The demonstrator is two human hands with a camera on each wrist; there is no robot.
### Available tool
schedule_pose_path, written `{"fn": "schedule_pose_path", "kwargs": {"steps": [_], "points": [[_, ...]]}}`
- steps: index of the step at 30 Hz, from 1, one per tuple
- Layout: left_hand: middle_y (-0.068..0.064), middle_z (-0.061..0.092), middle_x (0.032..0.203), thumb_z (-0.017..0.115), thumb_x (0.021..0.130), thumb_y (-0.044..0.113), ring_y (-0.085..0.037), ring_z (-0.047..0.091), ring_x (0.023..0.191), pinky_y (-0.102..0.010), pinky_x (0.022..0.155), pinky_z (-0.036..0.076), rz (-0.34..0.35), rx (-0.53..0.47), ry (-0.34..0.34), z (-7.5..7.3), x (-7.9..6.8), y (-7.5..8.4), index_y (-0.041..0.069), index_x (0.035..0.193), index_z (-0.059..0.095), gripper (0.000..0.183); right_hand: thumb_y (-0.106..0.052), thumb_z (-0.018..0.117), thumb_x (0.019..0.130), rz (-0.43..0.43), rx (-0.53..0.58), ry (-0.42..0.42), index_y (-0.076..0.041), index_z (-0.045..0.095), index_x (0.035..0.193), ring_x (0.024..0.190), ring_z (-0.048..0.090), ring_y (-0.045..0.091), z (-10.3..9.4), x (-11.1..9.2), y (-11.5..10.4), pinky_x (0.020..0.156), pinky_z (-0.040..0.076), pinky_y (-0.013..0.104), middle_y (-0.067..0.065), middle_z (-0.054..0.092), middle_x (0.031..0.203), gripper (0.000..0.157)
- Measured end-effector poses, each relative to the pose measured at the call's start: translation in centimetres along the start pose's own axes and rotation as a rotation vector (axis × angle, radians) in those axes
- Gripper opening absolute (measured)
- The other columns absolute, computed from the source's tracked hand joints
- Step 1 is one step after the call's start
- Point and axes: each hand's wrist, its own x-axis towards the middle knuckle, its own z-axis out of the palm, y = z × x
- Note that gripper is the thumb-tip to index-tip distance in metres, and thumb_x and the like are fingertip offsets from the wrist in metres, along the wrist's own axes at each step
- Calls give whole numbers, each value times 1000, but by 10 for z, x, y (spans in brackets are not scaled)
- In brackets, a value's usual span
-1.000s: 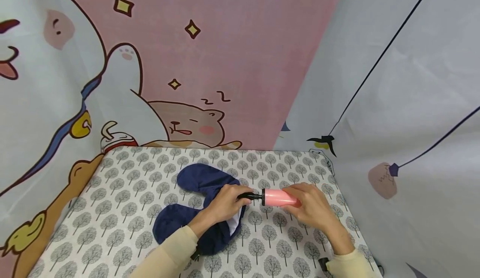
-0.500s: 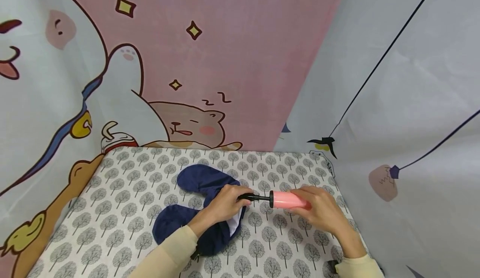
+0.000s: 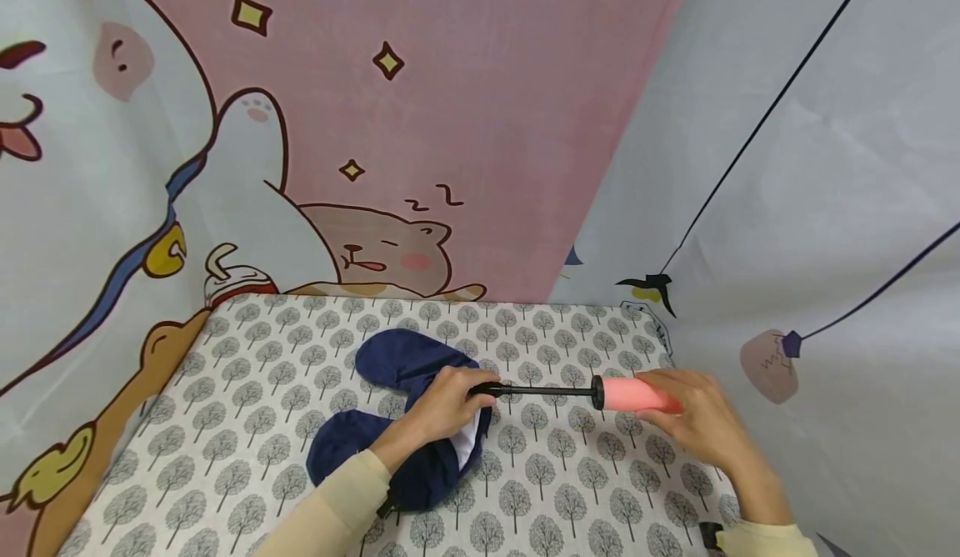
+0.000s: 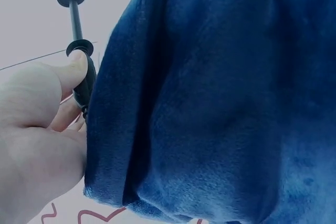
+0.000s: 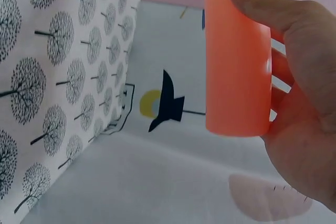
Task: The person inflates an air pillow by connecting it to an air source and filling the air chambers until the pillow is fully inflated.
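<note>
Between my two hands a hand pump [image 3: 625, 393] lies level, its black rod drawn well out of the pink barrel. My left hand [image 3: 444, 404] pinches the black handle [image 4: 84, 85] at the pump's left end. The barrel is gripped by my right hand [image 3: 701, 415], thumb on one side and fingers on the other in the right wrist view. Under my left hand and forearm is a navy plush U-shaped neck pillow [image 3: 401, 357] with a white patch at its right edge. It fills much of the left wrist view.
The pillow rests on a table covered in tree-print cloth [image 3: 247, 390]. A cartoon-printed curtain [image 3: 480, 123] hangs behind the table, and a pale curtain [image 3: 847, 207] stands along the right side.
My right hand has moved right with the pink barrel, so the black rod shows much longer. The left hand stays nearly in place on the handle, and the pillow has barely moved.
</note>
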Motion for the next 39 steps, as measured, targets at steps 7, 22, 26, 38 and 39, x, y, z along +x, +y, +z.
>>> {"fn": "schedule_pose_path", "kwargs": {"steps": [7,22,26,38,39], "points": [[-16,82,137,79,106,11,-18,81,99,-32,90,65,27,-7,-16,0,1,-2,6,139,79,34,-25,108,70,-7,39,-46,-18,86,124,96,81,23,12,1,-13,87,63,48,1,88,114,58],[-11,85,125,83,102,12,-19,79,99,-24,81,58,37,34,-3,6,2,1,7,134,81,33,-26,109,68,-123,6,10,-12,88,118,90,78,20,64,31,-72,77,64,37,5,87,105,56],[-10,86,126,84,101,12,-15,78,96,-21,79,54,15,24,-8,6,0,1,8,135,81,34,-29,108,71,-142,-11,-12,-13,88,120,95,80,23,64,33,-76,82,66,42,6,87,109,56],[-9,85,125,81,105,15,-15,81,98,-22,83,61,37,45,-18,1,0,5,10,137,80,32,-28,108,71,-128,17,-2,-16,88,121,88,78,17,41,22,-53,77,65,39,1,87,107,55],[-9,85,127,80,106,15,-16,81,98,-22,83,61,37,45,-21,1,0,4,10,138,80,32,-27,109,70,-123,18,0,-16,88,120,89,80,19,39,21,-50,79,66,42,2,87,108,55]]}}
